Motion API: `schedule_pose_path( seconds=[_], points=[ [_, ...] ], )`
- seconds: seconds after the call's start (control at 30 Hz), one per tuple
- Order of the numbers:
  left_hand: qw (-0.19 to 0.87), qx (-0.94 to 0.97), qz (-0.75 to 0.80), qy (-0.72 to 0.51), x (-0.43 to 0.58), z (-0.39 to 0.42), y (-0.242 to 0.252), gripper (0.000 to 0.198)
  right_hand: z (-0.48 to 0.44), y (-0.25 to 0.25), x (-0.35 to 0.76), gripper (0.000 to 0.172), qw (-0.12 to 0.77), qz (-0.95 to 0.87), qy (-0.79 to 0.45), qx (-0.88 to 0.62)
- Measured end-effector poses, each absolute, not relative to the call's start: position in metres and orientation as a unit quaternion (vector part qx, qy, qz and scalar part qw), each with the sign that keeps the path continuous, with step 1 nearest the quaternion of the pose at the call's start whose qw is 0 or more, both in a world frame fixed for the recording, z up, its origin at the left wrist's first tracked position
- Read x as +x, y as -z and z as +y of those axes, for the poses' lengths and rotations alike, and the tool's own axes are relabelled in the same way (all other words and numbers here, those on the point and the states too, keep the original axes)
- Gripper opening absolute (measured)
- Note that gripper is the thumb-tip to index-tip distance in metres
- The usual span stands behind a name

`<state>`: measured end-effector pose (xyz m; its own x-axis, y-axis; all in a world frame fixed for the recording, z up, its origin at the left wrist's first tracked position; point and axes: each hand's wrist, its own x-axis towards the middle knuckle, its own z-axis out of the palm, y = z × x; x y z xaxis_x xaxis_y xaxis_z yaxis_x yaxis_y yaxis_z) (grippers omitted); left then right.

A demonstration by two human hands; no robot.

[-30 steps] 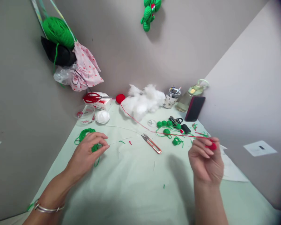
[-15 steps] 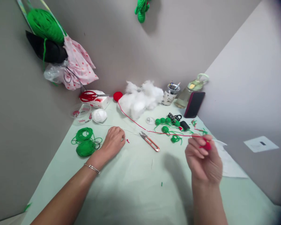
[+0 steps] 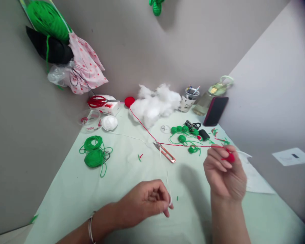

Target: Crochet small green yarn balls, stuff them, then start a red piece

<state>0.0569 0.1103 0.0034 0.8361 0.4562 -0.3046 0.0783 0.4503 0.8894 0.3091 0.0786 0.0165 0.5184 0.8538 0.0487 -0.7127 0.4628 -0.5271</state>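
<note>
My right hand (image 3: pixel 225 171) is raised at the right, fingers closed on a small red crocheted piece (image 3: pixel 229 157). From it red yarn (image 3: pixel 185 145) runs taut to the left, then back to the red ball (image 3: pixel 129 101). A thin white tip sticks out behind this hand; its kind is unclear. Low in the middle, my left hand (image 3: pixel 149 201) is closed with white yarn (image 3: pixel 170 198) at its fingertips. That strand leads up past the orange thread snips (image 3: pixel 167 155), towards the white yarn ball (image 3: pixel 109 122).
Green yarn (image 3: pixel 93 157) lies at the left. White stuffing (image 3: pixel 155 105) sits at the back, with a pen cup (image 3: pixel 188 101), a bottle (image 3: pixel 205 100) and a propped phone (image 3: pixel 216 111). Small green balls (image 3: pixel 182 138) lie right of centre. Red scissors (image 3: pixel 98 101) rest on a box.
My left hand has moved right and towards me, from beside the green yarn, and now has white yarn at its fingers. My right hand still holds the red piece.
</note>
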Motion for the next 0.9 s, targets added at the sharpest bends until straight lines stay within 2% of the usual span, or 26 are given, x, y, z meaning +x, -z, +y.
schedule_pose_path(
  seconds=[0.1, 0.23, 0.33, 0.43, 0.57, 0.67, 0.77, 0.9],
  points=[
    [0.811, 0.444, 0.300, -0.234, 0.051, 0.123, 0.002, 0.016, 0.081, -0.016, 0.307, 0.021, 0.827, -0.165, -0.467, -0.265],
    [0.814, 0.265, 0.360, -0.371, 0.038, 0.153, 0.000, 0.011, 0.084, -0.013, 0.299, 0.021, 0.788, -0.197, -0.475, -0.338],
    [0.807, 0.141, 0.390, -0.420, 0.036, 0.161, -0.005, 0.011, 0.086, -0.009, 0.285, 0.025, 0.735, -0.255, -0.497, -0.385],
    [0.801, 0.111, 0.400, -0.430, 0.040, 0.155, -0.013, 0.019, 0.086, -0.004, 0.268, 0.046, 0.647, -0.315, -0.536, -0.442],
    [0.821, 0.128, 0.369, -0.417, 0.050, 0.142, -0.021, 0.022, 0.085, 0.002, 0.244, 0.033, 0.515, -0.378, -0.588, -0.496],
    [0.836, 0.161, 0.341, -0.399, 0.053, 0.135, -0.021, 0.019, 0.085, 0.003, 0.235, 0.034, 0.440, -0.429, -0.633, -0.470],
    [0.837, 0.198, 0.338, -0.383, 0.050, 0.131, -0.015, 0.013, 0.084, 0.004, 0.238, 0.029, 0.440, -0.425, -0.644, -0.459],
    [0.799, 0.373, 0.365, -0.299, 0.034, 0.129, 0.000, 0.014, 0.080, 0.006, 0.254, 0.033, 0.512, -0.404, -0.660, -0.372]
  ],
)
